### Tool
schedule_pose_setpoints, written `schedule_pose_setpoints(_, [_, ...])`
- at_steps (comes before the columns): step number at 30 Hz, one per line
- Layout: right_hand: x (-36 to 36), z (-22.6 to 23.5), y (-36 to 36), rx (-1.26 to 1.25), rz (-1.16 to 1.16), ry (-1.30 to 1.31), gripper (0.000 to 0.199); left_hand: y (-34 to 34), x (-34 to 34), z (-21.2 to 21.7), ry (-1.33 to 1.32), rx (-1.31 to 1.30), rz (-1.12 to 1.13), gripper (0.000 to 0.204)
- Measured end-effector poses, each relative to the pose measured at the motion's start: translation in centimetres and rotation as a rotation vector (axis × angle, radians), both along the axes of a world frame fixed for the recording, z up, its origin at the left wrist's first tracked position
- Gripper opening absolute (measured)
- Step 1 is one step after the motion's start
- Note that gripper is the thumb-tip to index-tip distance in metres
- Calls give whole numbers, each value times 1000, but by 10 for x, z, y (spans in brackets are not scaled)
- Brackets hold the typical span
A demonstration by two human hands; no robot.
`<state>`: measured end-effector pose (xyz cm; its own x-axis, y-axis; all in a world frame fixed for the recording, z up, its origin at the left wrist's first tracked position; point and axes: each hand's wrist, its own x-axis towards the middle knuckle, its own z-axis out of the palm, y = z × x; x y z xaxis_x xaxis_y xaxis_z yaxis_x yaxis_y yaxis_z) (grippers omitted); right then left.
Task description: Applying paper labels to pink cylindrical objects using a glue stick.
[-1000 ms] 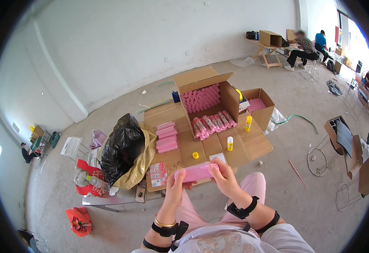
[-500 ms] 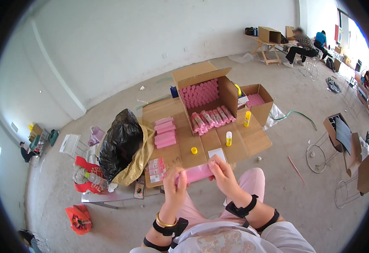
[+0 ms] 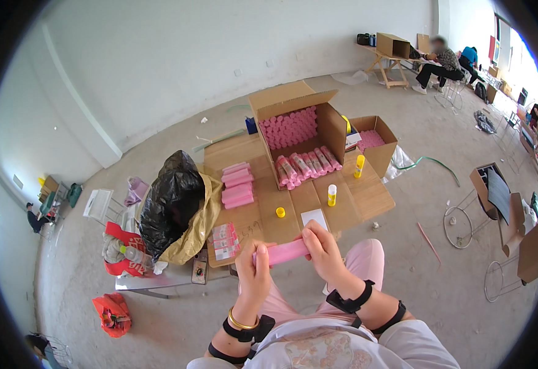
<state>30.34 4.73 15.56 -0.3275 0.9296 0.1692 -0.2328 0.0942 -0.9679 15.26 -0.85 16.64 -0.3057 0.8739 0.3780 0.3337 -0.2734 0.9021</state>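
Observation:
A pink plastic roll point(image 3: 286, 253) is stretched level between my two hands, above my lap at the table's near edge. My left hand point(image 3: 254, 270) is closed round its left end, and my right hand point(image 3: 322, 249) grips the right end. Just beyond lie a white paper square point(image 3: 314, 218), an uncapped glue stick point(image 3: 332, 195) standing upright and its yellow cap point(image 3: 280, 212). A stack of printed pink-and-white labels point(image 3: 225, 241) lies near my left hand. Several plain pink rolls point(image 3: 237, 186) are piled behind the labels.
An open cardboard box point(image 3: 330, 132) holds many pink rolls, with labelled rolls point(image 3: 309, 166) at its front. A second carton point(image 3: 387, 154) stands to its right, near another glue stick point(image 3: 359, 166). A black bag point(image 3: 170, 203) stands left; people sit at far tables.
The pink roll looks slightly narrower and more level between my hands. My hands have hardly moved, and the view has shifted a little.

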Motion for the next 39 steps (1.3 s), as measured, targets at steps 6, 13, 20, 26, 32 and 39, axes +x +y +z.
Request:
schedule_pose_setpoints(6, [4,-8,5,18,-31,-1,23,3,-4,-1,49,-23,-94,25])
schedule_pose_setpoints(13, [2,-3,-1,227,-178,-69,19,10,-2,6,-414,-221,-176,25])
schedule_pose_setpoints(20, [7,3,-2,252,-126,-120,21,8,-1,7,-291,-148,-152,24])
schedule_pose_setpoints(26, [7,1,5,-50,37,6,20,6,-4,5,-160,-85,-135,22])
schedule_pose_setpoints(32, [8,7,1,252,-87,-100,18,8,-9,-4,-154,-34,-158,25])
schedule_pose_setpoints(39, [7,6,-2,265,-120,-111,23,11,-10,7,-478,-248,-268,25])
